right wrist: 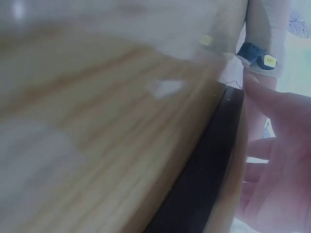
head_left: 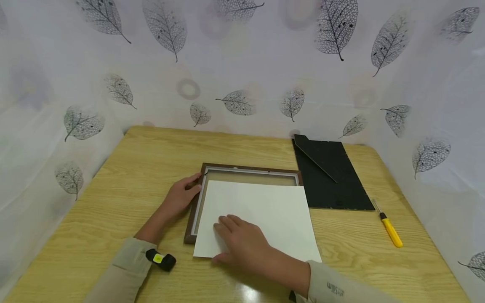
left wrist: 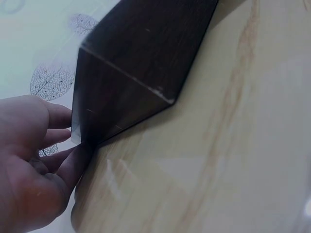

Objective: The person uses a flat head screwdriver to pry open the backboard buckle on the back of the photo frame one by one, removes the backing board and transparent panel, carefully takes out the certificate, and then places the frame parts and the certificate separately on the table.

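A brown picture frame [head_left: 192,219] lies face down on the table, its pale inner rim showing. Over it rests a white sheet [head_left: 273,206], shifted toward the front and right so the frame's back and left strips stay uncovered. My left hand [head_left: 183,195] holds the frame at its far left corner. In the left wrist view, thumb and fingers [left wrist: 60,116] meet the dark frame corner [left wrist: 126,82]. My right hand [head_left: 244,244] lies palm down on the sheet's front left part, fingers extended. The right wrist view shows that hand [right wrist: 277,160] beside the frame's dark edge [right wrist: 204,165].
A black backing board [head_left: 341,185] with its stand leg lies right of the frame, near the table's back edge. A screwdriver with a yellow handle [head_left: 392,232] lies at the right. Leaf-patterned sheeting [head_left: 238,63] surrounds the wooden table [head_left: 151,155].
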`<state>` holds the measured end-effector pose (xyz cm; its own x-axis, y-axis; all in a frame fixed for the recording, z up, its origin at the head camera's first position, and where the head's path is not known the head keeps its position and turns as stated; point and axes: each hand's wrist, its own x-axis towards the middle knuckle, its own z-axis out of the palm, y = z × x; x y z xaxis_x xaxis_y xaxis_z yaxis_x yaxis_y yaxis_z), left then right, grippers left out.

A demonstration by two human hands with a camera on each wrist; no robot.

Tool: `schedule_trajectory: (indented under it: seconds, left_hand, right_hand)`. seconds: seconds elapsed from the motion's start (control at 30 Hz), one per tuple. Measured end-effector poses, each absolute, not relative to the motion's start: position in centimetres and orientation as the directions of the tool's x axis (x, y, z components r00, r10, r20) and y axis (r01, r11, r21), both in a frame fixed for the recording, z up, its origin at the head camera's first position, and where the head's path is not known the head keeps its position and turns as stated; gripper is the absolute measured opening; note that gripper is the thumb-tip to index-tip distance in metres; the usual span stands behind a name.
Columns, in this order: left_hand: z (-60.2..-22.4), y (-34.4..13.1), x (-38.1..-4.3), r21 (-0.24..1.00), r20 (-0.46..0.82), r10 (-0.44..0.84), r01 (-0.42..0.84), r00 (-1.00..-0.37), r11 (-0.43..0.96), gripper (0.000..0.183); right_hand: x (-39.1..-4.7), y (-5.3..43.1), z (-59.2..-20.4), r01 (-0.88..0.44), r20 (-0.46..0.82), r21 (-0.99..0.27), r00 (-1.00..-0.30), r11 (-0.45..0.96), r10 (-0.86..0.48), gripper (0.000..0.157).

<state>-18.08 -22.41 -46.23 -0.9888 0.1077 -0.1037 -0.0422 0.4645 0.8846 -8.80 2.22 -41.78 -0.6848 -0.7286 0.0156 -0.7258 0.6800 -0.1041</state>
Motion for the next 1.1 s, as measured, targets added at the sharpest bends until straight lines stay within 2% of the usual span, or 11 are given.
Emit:
schedule_trajectory:
  seconds: [0.13,0.3,0.4,0.5,0.73,0.87,0.97,1.1]
  left_hand:
    - [-46.2,-22.4,-18.1,0.884,-0.097,0.112,-0.034,-0.989,0.467,0.054]
    - [-46.2,-22.4,-18.0,0.886,-0.084,0.115,-0.021,-0.99,0.462,0.054]
    - [-46.2,-22.4,-18.0,0.889,-0.083,0.113,-0.022,-0.99,0.458,0.054]
    - [-46.2,-22.4,-18.0,0.886,-0.081,0.109,-0.022,-0.991,0.463,0.053]
    - [-46.3,-22.4,-18.2,0.88,-0.08,0.106,-0.02,-0.991,0.475,0.054]
    - [-46.3,-22.4,-18.2,0.874,-0.081,0.106,-0.02,-0.991,0.486,0.054]
    - [-46.3,-22.4,-18.2,0.87,-0.085,0.098,-0.026,-0.992,0.492,0.054]
    - [-46.3,-22.3,-18.3,0.866,-0.086,0.089,-0.031,-0.992,0.499,0.053]
  right_hand:
    - [-8.7,2.3,-42.1,-0.739,0.029,-0.098,-0.672,0.667,-0.74,0.071]
    - [-8.6,2.5,-41.7,-0.734,0.072,-0.17,-0.675,0.657,-0.735,0.05]
    - [-8.6,2.6,-41.3,-0.717,0.103,-0.251,-0.688,0.651,-0.718,0.04]
    - [-8.9,2.7,-40.9,-0.673,0.109,-0.371,-0.716,0.64,-0.69,0.037]
    - [-10.1,3.6,-39.6,-0.403,0.054,-0.758,-0.822,0.512,-0.567,0.047]
    - [-10.9,4.5,-38.8,-0.359,0.108,-0.834,-0.851,0.42,-0.513,0.058]
    - [-11.5,5.1,-38.1,-0.317,0.1,-0.869,-0.864,0.379,-0.493,0.066]
    - [-12.1,6.1,-37.4,-0.268,0.07,-0.899,-0.869,0.346,-0.491,0.062]
